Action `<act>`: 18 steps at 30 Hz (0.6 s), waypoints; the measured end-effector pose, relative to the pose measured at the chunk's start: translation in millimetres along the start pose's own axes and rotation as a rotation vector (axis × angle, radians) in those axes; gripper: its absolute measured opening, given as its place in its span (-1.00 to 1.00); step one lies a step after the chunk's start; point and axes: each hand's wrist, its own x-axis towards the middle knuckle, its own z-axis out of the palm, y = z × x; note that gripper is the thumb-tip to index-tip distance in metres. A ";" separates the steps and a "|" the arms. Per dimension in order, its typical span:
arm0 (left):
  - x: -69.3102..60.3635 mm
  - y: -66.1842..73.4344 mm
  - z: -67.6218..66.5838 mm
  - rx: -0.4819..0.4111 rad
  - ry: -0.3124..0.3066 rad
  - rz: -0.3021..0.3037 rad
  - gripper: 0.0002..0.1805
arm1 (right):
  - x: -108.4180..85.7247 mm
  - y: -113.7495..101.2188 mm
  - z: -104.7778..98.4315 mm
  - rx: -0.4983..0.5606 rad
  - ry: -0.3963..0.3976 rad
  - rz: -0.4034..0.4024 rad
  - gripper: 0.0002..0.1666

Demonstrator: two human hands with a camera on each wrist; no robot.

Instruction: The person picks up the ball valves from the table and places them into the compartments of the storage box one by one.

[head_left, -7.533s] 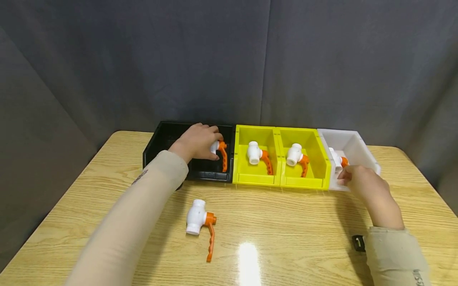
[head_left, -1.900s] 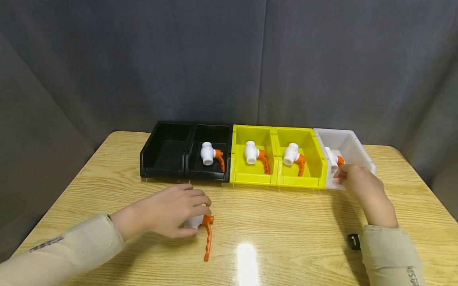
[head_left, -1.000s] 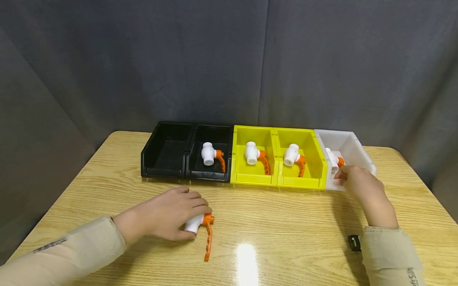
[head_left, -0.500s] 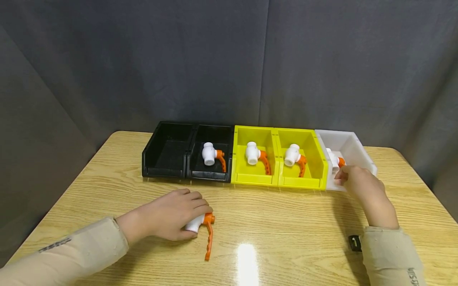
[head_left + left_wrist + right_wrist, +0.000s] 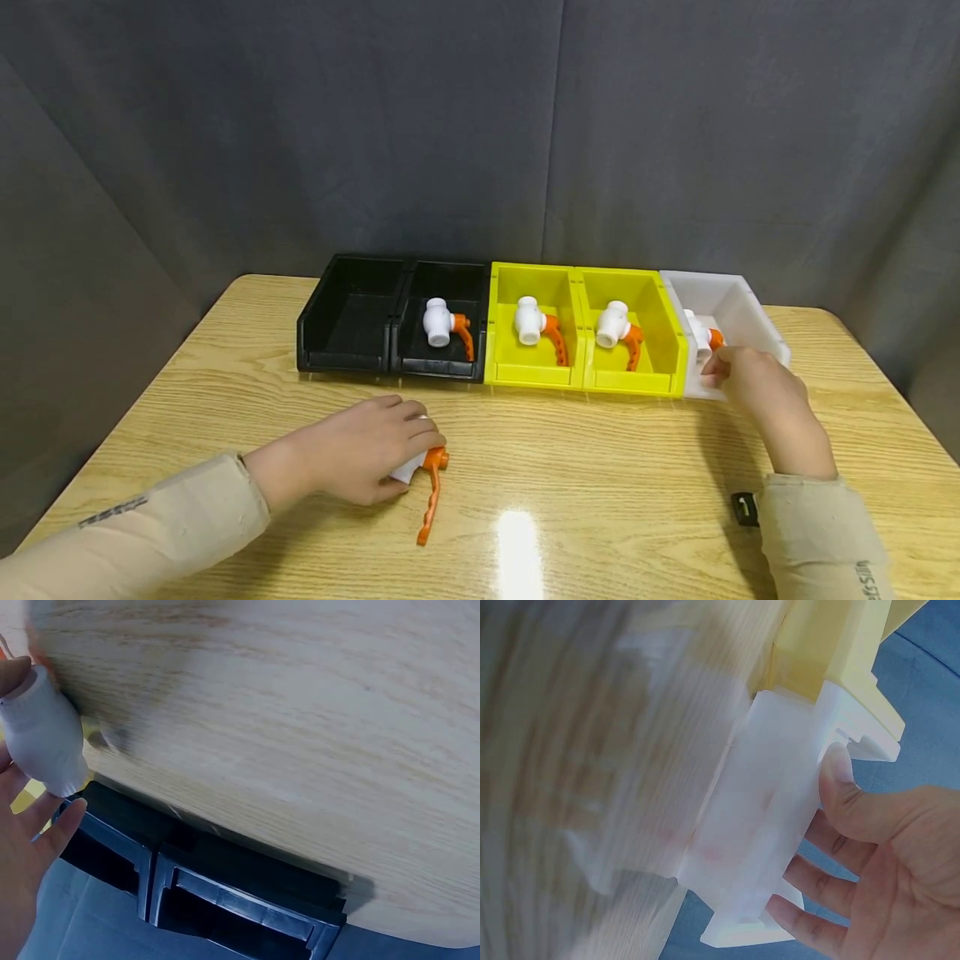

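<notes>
Low over the table in front of the bins, my left hand holds a white ball valve with an orange lever handle. In the left wrist view the thumb and fingers lie round the valve's white body. My right hand rests at the front of the white bin, its fingers loosely bent over the front edge. Inside that bin lies another ball valve, partly hidden by the hand and the bin wall. The right wrist view shows the fingers near the white bin with nothing visible in their grasp.
Ball valves lie in the right-hand black bin and in both yellow bins. A black bin stands at the row's left end. Next to my right sleeve is a small black tag. A grey curtain hangs behind the table.
My left hand has come from the right-hand black bin, where a valve now lies, to the valve on the table. That valve's handle end has just swung slightly left. My right hand stays put.
</notes>
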 end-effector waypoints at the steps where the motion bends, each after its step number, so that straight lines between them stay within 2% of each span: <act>1: -0.1 0.4 -0.6 0.002 -0.003 0.002 -0.41 | 0.0 -0.1 0.1 0.001 0.001 0.000 -0.93; 12: -2.7 0.7 -3.1 0.077 0.025 0.029 -0.42 | 0.1 -0.5 1.0 -0.004 -0.006 0.008 -0.93; 18: -4.9 -1.5 -5.6 0.089 0.042 0.046 -0.43 | 0.0 -1.1 0.6 -0.007 -0.007 0.012 -0.94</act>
